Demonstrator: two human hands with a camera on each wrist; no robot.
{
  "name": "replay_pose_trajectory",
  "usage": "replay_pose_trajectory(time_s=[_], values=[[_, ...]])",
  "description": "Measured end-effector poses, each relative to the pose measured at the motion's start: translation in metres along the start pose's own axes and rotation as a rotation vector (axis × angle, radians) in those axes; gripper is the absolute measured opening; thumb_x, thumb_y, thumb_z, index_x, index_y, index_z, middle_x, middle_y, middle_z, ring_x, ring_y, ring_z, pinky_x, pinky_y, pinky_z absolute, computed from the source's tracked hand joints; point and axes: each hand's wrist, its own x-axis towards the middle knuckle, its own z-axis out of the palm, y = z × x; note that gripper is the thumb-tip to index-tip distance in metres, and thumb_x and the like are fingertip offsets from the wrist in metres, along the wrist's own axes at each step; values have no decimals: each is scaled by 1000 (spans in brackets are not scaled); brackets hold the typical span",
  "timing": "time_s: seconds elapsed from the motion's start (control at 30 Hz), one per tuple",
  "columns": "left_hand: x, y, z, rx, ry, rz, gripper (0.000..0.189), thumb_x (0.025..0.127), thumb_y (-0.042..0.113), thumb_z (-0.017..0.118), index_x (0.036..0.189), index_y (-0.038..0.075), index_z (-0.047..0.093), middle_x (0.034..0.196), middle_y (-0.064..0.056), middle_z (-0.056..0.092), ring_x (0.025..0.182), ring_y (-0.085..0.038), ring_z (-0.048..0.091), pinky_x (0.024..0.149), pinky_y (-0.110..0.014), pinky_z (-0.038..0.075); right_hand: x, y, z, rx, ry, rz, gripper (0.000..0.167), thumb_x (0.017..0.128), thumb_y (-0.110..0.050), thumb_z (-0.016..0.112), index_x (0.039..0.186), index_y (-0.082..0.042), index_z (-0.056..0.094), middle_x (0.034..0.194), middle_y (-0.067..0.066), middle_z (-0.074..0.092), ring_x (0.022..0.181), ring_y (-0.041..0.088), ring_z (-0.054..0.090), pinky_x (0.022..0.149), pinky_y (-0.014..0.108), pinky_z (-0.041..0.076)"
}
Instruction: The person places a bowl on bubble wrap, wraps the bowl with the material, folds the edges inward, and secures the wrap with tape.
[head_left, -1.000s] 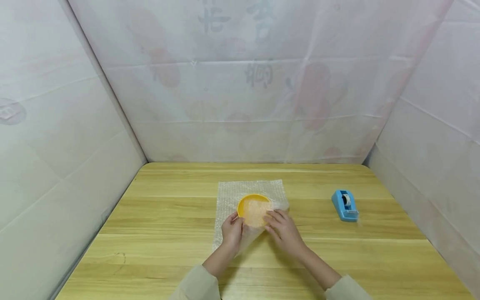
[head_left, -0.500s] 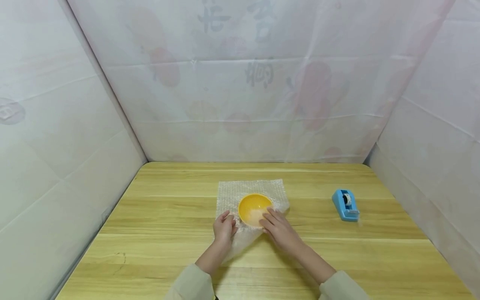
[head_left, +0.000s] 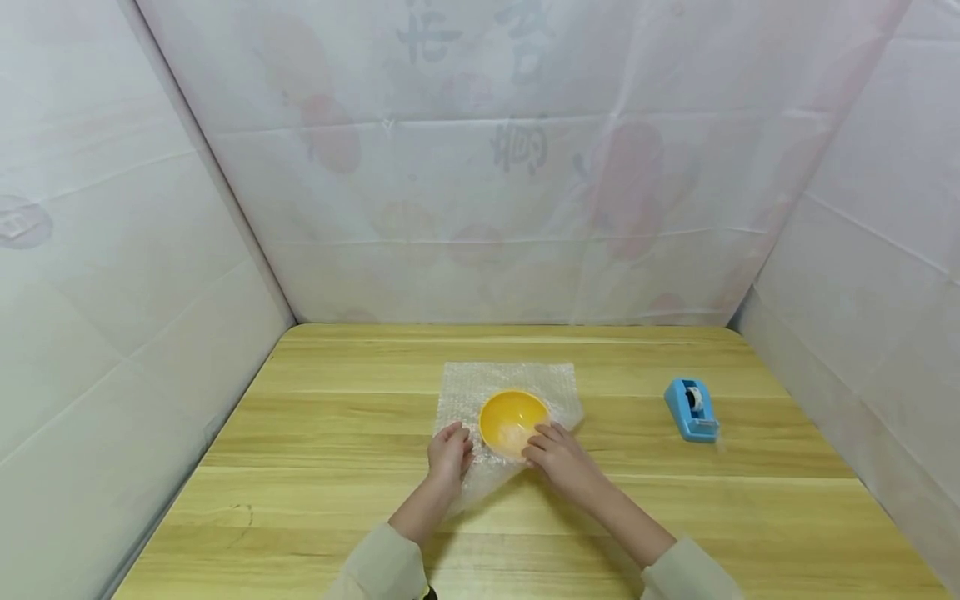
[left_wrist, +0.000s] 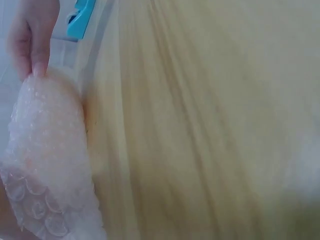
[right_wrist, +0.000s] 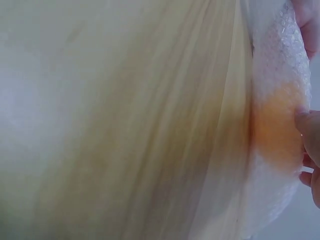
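A yellow bowl (head_left: 512,414) stands with its mouth up on a sheet of bubble wrap (head_left: 463,385). In the head view my right hand (head_left: 564,462) pinches the wrap at the bowl's near right rim, where a folded-up part of the sheet covers some of the bowl. My left hand (head_left: 447,454), with curled fingers, grips the wrap just left of the bowl. From the right wrist, the bowl shows orange through the bubble wrap (right_wrist: 272,200), with the right thumb pressed on it. The left wrist view has the raised wrap (left_wrist: 47,120) with the right hand (left_wrist: 34,40) beyond.
A blue tape dispenser (head_left: 693,412) with a roll in it sits to the right on the wooden table (head_left: 330,467). Cloth-covered walls (head_left: 480,275) close in the table at the back and both sides.
My left hand has left the bowl's rim and moved left onto the bubble wrap. The folded part covers less of the bowl. Lately the sheet and bowl have shifted slightly right.
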Motion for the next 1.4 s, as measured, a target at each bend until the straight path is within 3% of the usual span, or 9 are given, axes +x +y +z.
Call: replay_pose_trajectory(time_s=[0.1, 0.2, 0.33, 0.4, 0.5, 0.6, 0.9, 1.17, 1.4], values=[[5, 6, -4, 13, -23, -28, 44, 92, 10, 46, 133, -3, 41, 92, -3, 50, 67, -6, 47, 58, -15, 44, -3, -2, -2, -12, 10, -4, 7, 78, -12, 70, 85, -11, 68, 91, 4, 69, 100, 30, 61, 92, 50, 47], [15, 14, -8, 104, -3, 21, 43, 91, 10, 47, 132, -4, 43, 89, -8, 52, 61, -7, 43, 56, -18, 41, -6, -4, -4, -21, 19, -4, 8, 77, -12, 70, 84, -12, 67, 91, 3, 68, 99, 29, 62, 92, 50, 48], [31, 25, -14, 288, 37, 120, 46, 91, 11, 47, 131, -9, 41, 113, -27, 55, 89, -28, 59, 81, -34, 51, -9, -5, -5, -13, 28, -8, 8, 77, -13, 70, 85, -11, 68, 91, 4, 68, 99, 30, 62, 92, 50, 48], [37, 31, -17, 323, 19, 120, 51, 92, 13, 46, 135, -11, 34, 134, -32, 41, 119, -41, 46, 100, -47, 42, -10, -6, -4, -7, 31, -12, 9, 77, -13, 70, 86, -10, 68, 92, 5, 69, 99, 31, 62, 91, 51, 48], [46, 38, -21, 294, -38, 56, 57, 94, 17, 43, 140, -11, 24, 143, -32, 27, 131, -47, 29, 108, -55, 29, -10, -6, -3, 0, 33, -11, 11, 77, -12, 70, 87, -10, 68, 92, 5, 69, 99, 30, 62, 91, 51, 48], [52, 42, -22, 293, -66, 22, 60, 94, 21, 43, 141, -9, 20, 146, -31, 22, 133, -48, 24, 109, -57, 26, -10, -6, -2, -1, 35, -7, 11, 77, -13, 70, 88, -10, 68, 92, 3, 69, 99, 29, 62, 91, 51, 48], [58, 44, -19, 317, -71, 3, 58, 95, 20, 44, 140, -10, 23, 144, -31, 27, 130, -47, 32, 108, -52, 32, -12, -5, -1, -5, 44, 2, 13, 76, -13, 71, 88, -9, 68, 92, 4, 68, 99, 30, 62, 91, 51, 48], [63, 43, -13, 293, 75, 84, 44, 90, 9, 48, 128, -13, 44, 132, -30, 45, 124, -42, 43, 103, -46, 40, -13, -5, -1, -2, 58, 5, 14, 75, -13, 72, 88, -10, 68, 92, 4, 68, 99, 31, 61, 92, 51, 47], [65, 42, -7, 325, 112, 173, 38, 89, 10, 55, 122, -9, 54, 122, -28, 55, 112, -38, 54, 95, -42, 48, -11, -5, 0, -20, 59, -3, 14, 76, -13, 72, 89, -10, 68, 92, 3, 68, 98, 29, 61, 92, 50, 47]])
